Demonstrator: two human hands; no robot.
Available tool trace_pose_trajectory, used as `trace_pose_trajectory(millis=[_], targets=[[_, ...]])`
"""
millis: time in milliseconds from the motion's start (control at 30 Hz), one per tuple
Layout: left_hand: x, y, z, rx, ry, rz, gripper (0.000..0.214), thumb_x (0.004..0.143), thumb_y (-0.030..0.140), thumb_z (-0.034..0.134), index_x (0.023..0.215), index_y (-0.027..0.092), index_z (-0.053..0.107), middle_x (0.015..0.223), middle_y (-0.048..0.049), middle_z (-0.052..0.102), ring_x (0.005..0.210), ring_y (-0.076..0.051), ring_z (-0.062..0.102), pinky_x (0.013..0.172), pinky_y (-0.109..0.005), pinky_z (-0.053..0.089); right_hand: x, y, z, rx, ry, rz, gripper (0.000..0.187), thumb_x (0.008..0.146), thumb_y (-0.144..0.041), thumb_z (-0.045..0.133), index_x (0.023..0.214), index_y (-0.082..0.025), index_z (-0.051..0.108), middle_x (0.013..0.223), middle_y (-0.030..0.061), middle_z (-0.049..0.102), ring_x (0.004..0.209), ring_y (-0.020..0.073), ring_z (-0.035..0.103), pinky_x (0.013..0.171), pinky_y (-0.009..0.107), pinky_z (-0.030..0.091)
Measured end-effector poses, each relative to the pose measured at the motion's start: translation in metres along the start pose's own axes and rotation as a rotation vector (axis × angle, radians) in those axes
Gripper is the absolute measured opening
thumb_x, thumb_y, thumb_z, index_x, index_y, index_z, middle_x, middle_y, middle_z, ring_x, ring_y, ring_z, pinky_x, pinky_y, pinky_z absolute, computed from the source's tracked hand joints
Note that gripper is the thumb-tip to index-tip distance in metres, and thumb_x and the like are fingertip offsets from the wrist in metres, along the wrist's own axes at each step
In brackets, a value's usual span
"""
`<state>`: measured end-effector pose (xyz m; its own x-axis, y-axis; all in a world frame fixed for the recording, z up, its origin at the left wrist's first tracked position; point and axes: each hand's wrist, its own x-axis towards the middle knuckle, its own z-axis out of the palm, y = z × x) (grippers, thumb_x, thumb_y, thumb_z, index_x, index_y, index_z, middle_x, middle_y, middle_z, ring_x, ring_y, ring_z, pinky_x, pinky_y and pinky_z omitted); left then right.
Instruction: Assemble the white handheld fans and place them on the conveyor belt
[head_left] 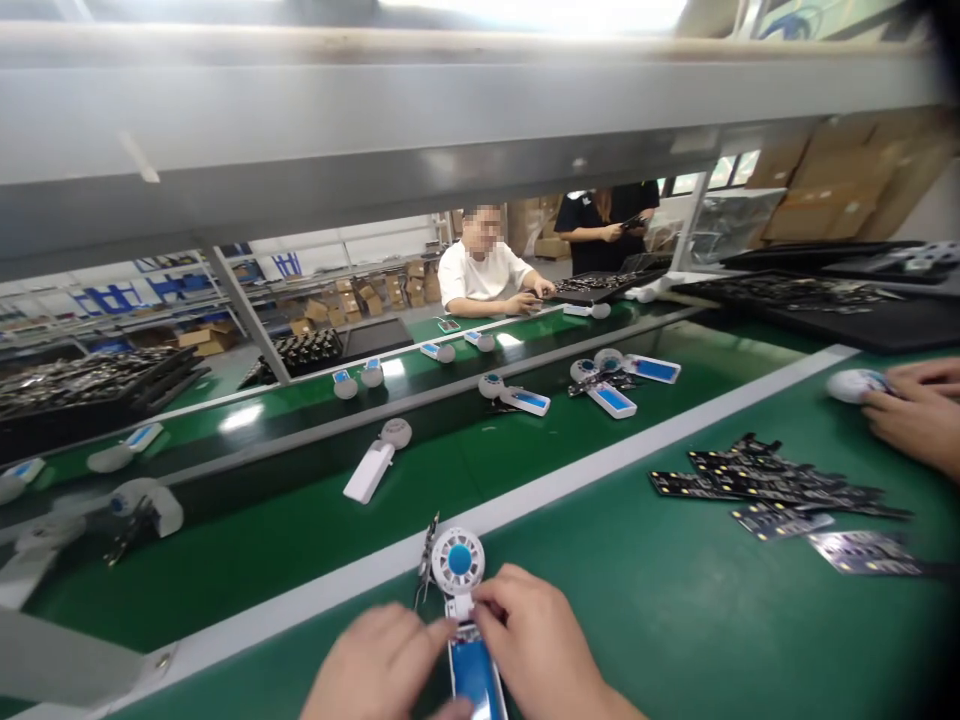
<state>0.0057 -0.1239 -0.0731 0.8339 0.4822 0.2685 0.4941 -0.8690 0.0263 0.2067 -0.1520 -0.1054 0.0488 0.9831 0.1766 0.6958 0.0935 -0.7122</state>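
A small white handheld fan (448, 578) lies at the front edge of the green work surface, its round head away from me and a blue disc at its hub. Its handle is open and shows a blue battery (478, 678). My left hand (379, 655) grips the handle from the left, fingers closed near the neck. From the right, my right hand (536, 640) pinches the neck just below the fan head. A narrow dark circuit board (428, 552) stands beside the head on the left. Fine details under my fingertips are hidden.
Loose circuit boards (772, 480) lie to the right, near another person's hands (919, 405) on a fan head. Beyond the white rail (525, 500), a green conveyor belt (450, 470) carries several fans. A person in white (484, 270) sits across. A grey beam (450, 110) hangs overhead.
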Motion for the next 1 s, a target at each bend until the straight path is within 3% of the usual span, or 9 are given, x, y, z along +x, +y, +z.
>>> trace_pose_trajectory(millis=[133,233,300,500,633,700,800,900,1000], targets=[[0.010,-0.046,-0.024,-0.110,0.019,0.047,0.040,0.085,0.034,0.069,0.123,0.023,0.058,0.122,-0.0133,0.067,0.115,-0.029,0.062,0.099,-0.044,0.050,0.003,0.005,-0.008,0.127,-0.082,-0.108,0.026,0.085,-0.007,0.060,0.087,-0.026,0.077,0.083,-0.0015,0.070,0.077,0.0138,0.066,0.072,0.021,0.046],[0.012,-0.073,-0.022,-0.158,-0.112,0.021,0.073,0.075,0.054,0.075,0.135,0.023,0.047,0.141,-0.0163,0.055,0.136,-0.034,0.045,0.109,-0.053,0.041,0.005,0.007,-0.014,0.172,-0.117,-0.165,0.025,0.084,-0.008,0.060,0.085,-0.027,0.076,0.085,-0.0031,0.070,0.078,0.0126,0.066,0.072,0.020,0.046],[0.014,-0.080,-0.016,-0.175,-0.173,0.041,0.074,0.076,0.054,0.075,0.136,0.023,0.045,0.146,-0.0164,0.050,0.142,-0.033,0.038,0.113,-0.056,0.035,0.006,0.006,-0.015,0.173,-0.114,-0.174,0.024,0.081,-0.006,0.060,0.080,-0.025,0.075,0.082,-0.0036,0.069,0.074,0.0119,0.064,0.068,0.020,0.044],[0.022,-0.074,-0.004,-0.193,-0.043,0.151,0.034,0.085,0.021,0.063,0.118,0.022,0.058,0.128,-0.0114,0.067,0.135,-0.028,0.049,0.115,-0.052,0.034,0.006,0.004,-0.005,0.204,-0.051,-0.135,0.022,0.070,-0.001,0.058,0.068,-0.020,0.069,0.072,-0.0033,0.065,0.066,0.0121,0.060,0.061,0.020,0.042],[0.025,-0.060,0.002,-0.123,0.097,0.187,0.025,0.087,0.020,0.059,0.112,0.020,0.063,0.104,-0.0102,0.075,0.110,-0.025,0.068,0.104,-0.043,0.048,0.006,0.004,0.002,0.271,-0.022,-0.083,0.020,0.070,-0.002,0.058,0.065,-0.019,0.068,0.069,-0.0029,0.064,0.063,0.0116,0.059,0.059,0.020,0.042],[0.025,-0.047,0.005,-0.122,0.166,0.088,0.019,0.089,0.025,0.058,0.105,0.019,0.067,0.093,-0.0101,0.075,0.092,-0.024,0.072,0.088,-0.038,0.058,0.005,0.003,0.004,0.278,-0.004,-0.073,0.020,0.070,-0.002,0.058,0.064,-0.019,0.066,0.069,-0.0031,0.063,0.062,0.0112,0.058,0.059,0.020,0.041],[0.026,-0.021,0.007,-0.266,0.143,-0.256,0.020,0.092,0.030,0.054,0.099,0.022,0.071,0.079,-0.0060,0.073,0.069,-0.019,0.071,0.064,-0.027,0.058,0.003,0.000,0.007,0.275,0.037,-0.065,0.019,0.069,-0.001,0.057,0.063,-0.019,0.063,0.068,-0.0035,0.060,0.062,0.0109,0.056,0.058,0.020,0.039],[0.024,-0.003,0.009,-0.572,0.067,-0.552,0.018,0.087,0.034,0.062,0.097,0.024,0.073,0.083,-0.0044,0.074,0.072,-0.018,0.071,0.066,-0.025,0.059,-0.001,-0.004,0.009,0.296,0.062,-0.061,0.018,0.069,-0.002,0.056,0.065,-0.019,0.061,0.071,-0.0031,0.061,0.064,0.0115,0.056,0.060,0.021,0.039],[0.022,0.004,0.011,-0.871,0.037,-0.684,0.028,0.072,0.027,0.072,0.100,0.022,0.073,0.094,-0.0062,0.077,0.081,-0.022,0.074,0.077,-0.028,0.060,-0.003,-0.008,0.010,0.315,0.077,-0.069,0.017,0.069,-0.003,0.056,0.068,-0.019,0.061,0.074,-0.0020,0.062,0.067,0.0123,0.057,0.062,0.021,0.040]])
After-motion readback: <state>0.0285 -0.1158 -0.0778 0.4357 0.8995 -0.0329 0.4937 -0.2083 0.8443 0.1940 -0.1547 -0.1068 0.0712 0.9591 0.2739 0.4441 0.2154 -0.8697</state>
